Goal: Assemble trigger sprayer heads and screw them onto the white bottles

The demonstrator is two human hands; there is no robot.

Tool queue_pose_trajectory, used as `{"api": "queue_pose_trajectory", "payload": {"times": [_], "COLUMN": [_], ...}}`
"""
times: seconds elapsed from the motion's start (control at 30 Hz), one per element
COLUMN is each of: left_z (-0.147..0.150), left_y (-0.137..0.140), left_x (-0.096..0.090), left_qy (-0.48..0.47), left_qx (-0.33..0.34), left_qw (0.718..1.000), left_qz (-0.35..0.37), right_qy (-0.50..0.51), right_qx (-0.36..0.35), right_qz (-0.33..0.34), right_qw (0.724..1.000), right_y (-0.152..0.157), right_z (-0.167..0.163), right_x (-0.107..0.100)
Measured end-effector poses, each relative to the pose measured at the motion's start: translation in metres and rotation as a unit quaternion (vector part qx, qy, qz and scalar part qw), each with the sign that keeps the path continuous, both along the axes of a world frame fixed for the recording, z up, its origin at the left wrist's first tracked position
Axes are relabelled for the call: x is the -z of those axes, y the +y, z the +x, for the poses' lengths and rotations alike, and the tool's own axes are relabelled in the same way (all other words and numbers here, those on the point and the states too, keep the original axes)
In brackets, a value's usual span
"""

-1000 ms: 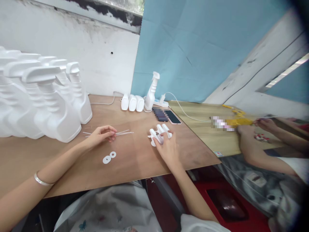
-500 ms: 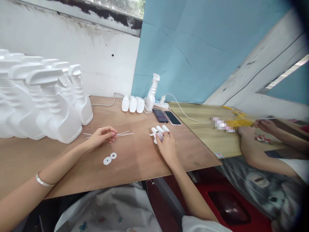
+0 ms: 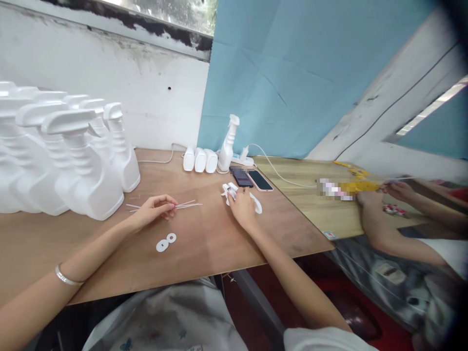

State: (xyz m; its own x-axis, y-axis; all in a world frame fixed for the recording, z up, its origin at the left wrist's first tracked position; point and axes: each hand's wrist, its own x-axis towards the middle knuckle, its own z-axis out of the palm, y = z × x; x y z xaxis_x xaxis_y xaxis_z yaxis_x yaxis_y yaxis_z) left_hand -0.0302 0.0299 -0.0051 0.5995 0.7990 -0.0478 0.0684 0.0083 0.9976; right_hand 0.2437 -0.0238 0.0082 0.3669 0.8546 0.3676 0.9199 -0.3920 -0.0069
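Observation:
My left hand (image 3: 158,209) rests low over the table with curled fingers and the thumb near them. Thin white tubes (image 3: 188,204) stick out on both sides of it, and the fingers close on them. Nearer to me lie flat white ring washers (image 3: 162,245), one overlapping another. Beyond the phones' near side, my right hand (image 3: 243,208) reaches down with bent fingers on a white spray trigger head (image 3: 231,191). Another curved white piece (image 3: 258,203) lies at the hand's right side. The fingers partly hide these white parts.
Many white spray bottles (image 3: 91,170) stand at the left. At the back are white bottles lying down (image 3: 200,161), one upright spray bottle (image 3: 227,146), a power strip (image 3: 243,160) and two phones (image 3: 260,180). On the right, a co-worker's hands (image 3: 400,190) handle something yellow.
My right hand has moved slightly left and away from me, and the white trigger parts under it now lie more spread out. My left hand stays by the tubes.

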Motion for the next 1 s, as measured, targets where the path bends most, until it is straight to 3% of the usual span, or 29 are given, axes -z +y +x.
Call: {"api": "queue_pose_trajectory", "payload": {"times": [0.2,0.4,0.5,0.63,0.8,1.0], "left_z": [-0.001,-0.001,0.000,0.000,0.000,-0.001], "left_y": [0.000,0.000,0.000,0.001,0.000,0.001], "left_x": [-0.001,-0.002,-0.001,0.000,-0.001,-0.001], "left_qy": [0.003,0.008,0.012,0.022,0.028,0.036], "left_qx": [0.009,0.010,0.007,0.010,0.013,0.012], "left_qw": [1.000,1.000,1.000,1.000,0.999,0.999], "left_qz": [0.002,0.002,0.006,0.013,0.015,0.023], "right_qy": [0.024,0.054,0.070,0.103,0.121,0.130], "right_qx": [-0.001,-0.018,0.019,0.020,0.043,-0.004], "right_qz": [0.027,0.132,0.072,-0.034,0.004,0.023], "right_qw": [0.999,0.990,0.995,0.994,0.992,0.991], "right_y": [0.005,-0.019,-0.036,-0.049,-0.041,-0.011], "right_z": [-0.005,0.019,0.040,0.058,0.075,0.084], "right_x": [-0.001,-0.023,-0.034,-0.031,-0.020,-0.016]}}
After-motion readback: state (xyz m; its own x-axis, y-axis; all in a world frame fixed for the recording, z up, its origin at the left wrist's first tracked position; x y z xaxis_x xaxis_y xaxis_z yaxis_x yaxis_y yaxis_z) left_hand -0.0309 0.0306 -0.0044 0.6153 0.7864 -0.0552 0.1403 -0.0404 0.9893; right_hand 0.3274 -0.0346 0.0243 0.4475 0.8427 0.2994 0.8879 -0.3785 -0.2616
